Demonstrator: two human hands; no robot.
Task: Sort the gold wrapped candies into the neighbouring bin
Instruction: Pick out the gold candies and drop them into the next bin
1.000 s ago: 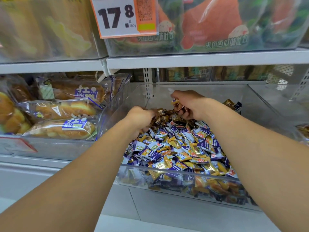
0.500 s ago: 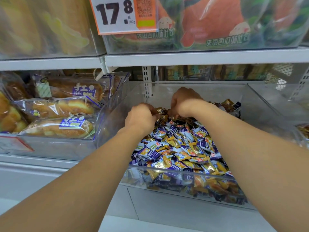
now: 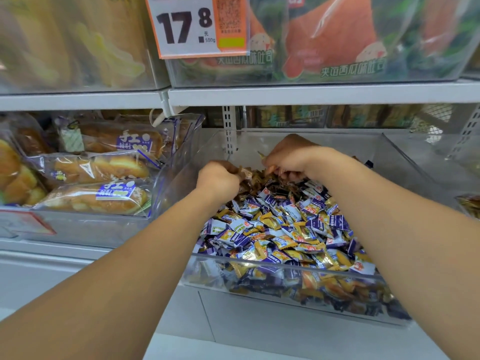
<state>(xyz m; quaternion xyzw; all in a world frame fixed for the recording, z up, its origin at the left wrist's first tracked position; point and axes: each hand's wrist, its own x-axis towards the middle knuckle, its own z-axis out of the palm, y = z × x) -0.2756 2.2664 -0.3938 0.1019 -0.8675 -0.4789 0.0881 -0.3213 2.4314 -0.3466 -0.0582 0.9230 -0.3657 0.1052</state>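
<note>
At the far left of the frame, a clear bin [image 3: 109, 231] holds bagged bread loaves [image 3: 96, 197] stacked in rows, with a red-edged tag [image 3: 24, 223] on its front. Above it, in the upper left, a blurred bin of yellow-green packets [image 3: 78, 42] sits on the white shelf [image 3: 311, 96]. A price card [image 3: 197, 26] reading 17.8 hangs at the upper centre, in front of bags printed with a watermelon slice [image 3: 332, 40].

Moving toward the centre, the left hand [image 3: 219, 179] reaches into the back of the clear candy bin [image 3: 285, 268]; its fingers are curled around a few brown-gold wrapped candies [image 3: 244, 175]. Just right of it, the right hand [image 3: 291, 157] hovers over the rear of the pile with fingers curled down, pinching a gold wrapper [image 3: 262, 155] that pokes out on its left side.

The gold wrapped candies [image 3: 262, 181] lie heaped at the back of that bin, beneath and between the two hands. In front of them, filling the middle and the near wall, sits a mound of purple, white and yellow wrapped candies [image 3: 285, 229].

At the right, a neighbouring clear bin [image 3: 428, 162] adjoins the candy bin, and a few gold wrappers [image 3: 468, 206] show at the right edge of the frame.
</note>
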